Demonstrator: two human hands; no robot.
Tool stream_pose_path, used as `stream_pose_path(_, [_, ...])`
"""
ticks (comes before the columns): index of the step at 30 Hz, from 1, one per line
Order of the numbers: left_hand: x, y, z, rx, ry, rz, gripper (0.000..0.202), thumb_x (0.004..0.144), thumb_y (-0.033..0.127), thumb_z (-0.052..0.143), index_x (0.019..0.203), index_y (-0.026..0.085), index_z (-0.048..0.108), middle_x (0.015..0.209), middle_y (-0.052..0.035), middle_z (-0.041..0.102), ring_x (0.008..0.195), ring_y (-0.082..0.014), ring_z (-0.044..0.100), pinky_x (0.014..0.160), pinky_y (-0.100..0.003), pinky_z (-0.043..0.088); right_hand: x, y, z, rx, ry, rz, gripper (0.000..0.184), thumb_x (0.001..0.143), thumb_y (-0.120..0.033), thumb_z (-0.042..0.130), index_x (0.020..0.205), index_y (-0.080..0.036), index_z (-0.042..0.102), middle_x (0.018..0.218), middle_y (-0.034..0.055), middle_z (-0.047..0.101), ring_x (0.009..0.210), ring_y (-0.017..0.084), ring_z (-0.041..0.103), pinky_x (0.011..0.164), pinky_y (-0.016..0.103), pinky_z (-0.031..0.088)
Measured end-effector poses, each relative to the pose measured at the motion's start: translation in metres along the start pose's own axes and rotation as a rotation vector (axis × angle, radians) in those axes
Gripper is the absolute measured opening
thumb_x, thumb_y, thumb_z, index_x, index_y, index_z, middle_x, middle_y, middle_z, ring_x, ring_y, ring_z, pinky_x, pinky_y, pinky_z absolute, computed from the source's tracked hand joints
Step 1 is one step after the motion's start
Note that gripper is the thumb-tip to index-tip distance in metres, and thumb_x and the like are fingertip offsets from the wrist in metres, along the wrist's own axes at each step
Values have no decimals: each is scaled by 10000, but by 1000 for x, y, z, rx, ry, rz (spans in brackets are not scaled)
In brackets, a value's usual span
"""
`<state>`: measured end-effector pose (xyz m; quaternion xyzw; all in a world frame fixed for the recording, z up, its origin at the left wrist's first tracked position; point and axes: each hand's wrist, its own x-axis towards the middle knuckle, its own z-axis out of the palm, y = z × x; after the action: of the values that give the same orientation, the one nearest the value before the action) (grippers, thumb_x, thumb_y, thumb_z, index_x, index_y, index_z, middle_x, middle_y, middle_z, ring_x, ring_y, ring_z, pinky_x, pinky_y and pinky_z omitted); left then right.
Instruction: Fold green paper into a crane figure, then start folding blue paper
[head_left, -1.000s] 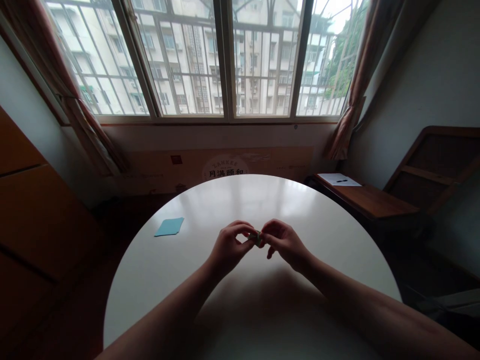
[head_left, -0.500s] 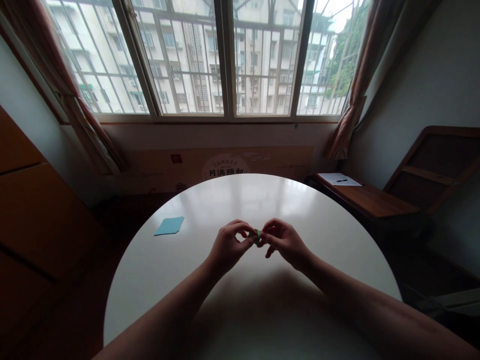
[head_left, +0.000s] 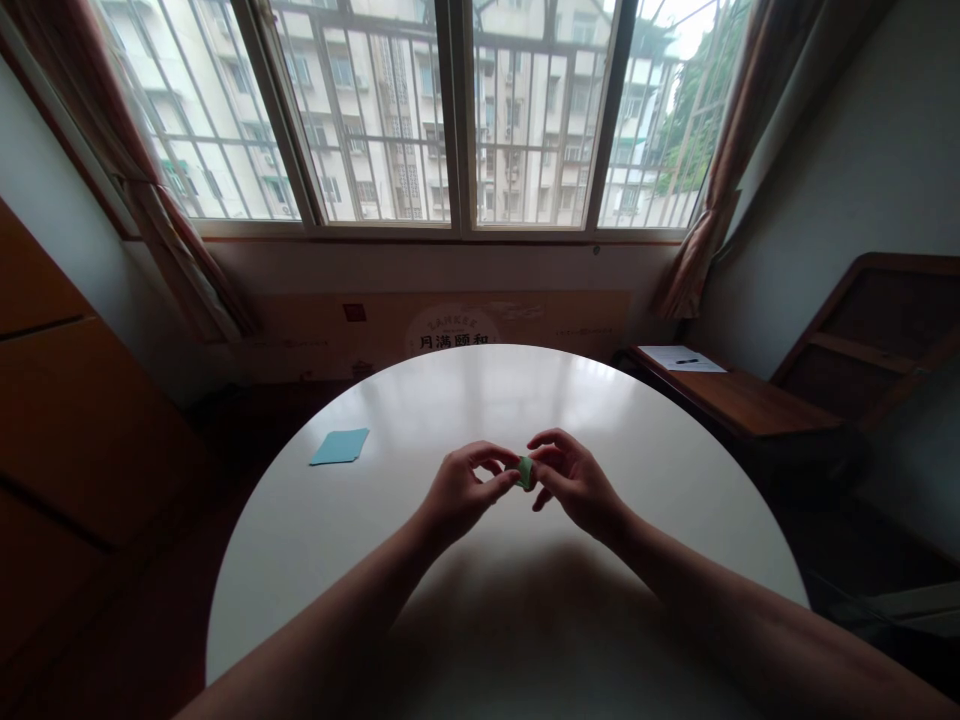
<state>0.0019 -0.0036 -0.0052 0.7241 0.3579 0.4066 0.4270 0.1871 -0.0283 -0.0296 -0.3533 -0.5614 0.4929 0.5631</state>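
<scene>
A small folded piece of green paper point(head_left: 525, 472) is held just above the middle of the round white table point(head_left: 315, 540). My left hand point(head_left: 461, 492) pinches its left side between thumb and fingertips. On the other side my right hand point(head_left: 571, 480) grips it with curled fingers. Most of the green piece is hidden by my fingertips.
A light blue stack of paper point(head_left: 340, 446) lies on the table's left part. A wooden desk point(head_left: 739, 395) with a white sheet and a pen point(head_left: 681, 359) stands at the right. Barred windows and curtains fill the far wall; a cardboard sheet leans below them.
The green piece has turned between my fingers and shows more of its face now. Both hands stayed at the same spot; the view shifted slightly.
</scene>
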Motion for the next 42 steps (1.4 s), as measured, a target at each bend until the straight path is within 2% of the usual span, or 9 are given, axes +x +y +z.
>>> stream_pose_path(8, [1, 3, 3, -259, -55, -77, 327, 707, 294, 821, 954, 100, 730, 825, -94, 746, 751, -208, 689, 547, -270, 577, -1, 4, -2, -176, 28, -61, 110, 807, -188, 607, 913, -206, 625, 702, -5, 630, 664, 170, 646, 449, 251, 574])
stream_pose_path(14, [1, 2, 4, -327, -50, -121, 364, 682, 303, 852, 957, 101, 726, 883, -106, 758, 796, -232, 716, 594, -301, 599, -3, 0, -1, -264, 22, -58, 98, 819, -210, 613, 915, -207, 633, 723, 2, 630, 676, 181, 654, 396, 224, 543])
stream_pose_path(26, [0, 1, 4, -296, -74, -112, 348, 699, 277, 829, 995, 121, 734, 855, -86, 755, 793, -222, 709, 594, -296, 604, -2, -5, -1, -83, 28, 22, 163, 803, -317, 686, 875, -195, 605, 725, 10, 631, 669, 178, 643, 398, 237, 555])
stream_pose_path(34, [1, 0, 6, -345, -64, -131, 389, 680, 239, 841, 1026, 103, 725, 853, -89, 748, 792, -214, 699, 596, -286, 605, -3, -4, 1, -49, 38, 55, 135, 814, -302, 650, 884, -200, 596, 768, 10, 626, 672, 179, 656, 408, 240, 550])
stream_pose_path(42, [-1, 1, 7, -337, -70, -118, 358, 690, 208, 817, 1018, 102, 721, 839, -82, 743, 783, -211, 695, 592, -293, 605, -3, -6, 1, -51, 39, 71, 128, 789, -275, 648, 869, -200, 583, 727, 3, 631, 653, 179, 655, 406, 231, 530])
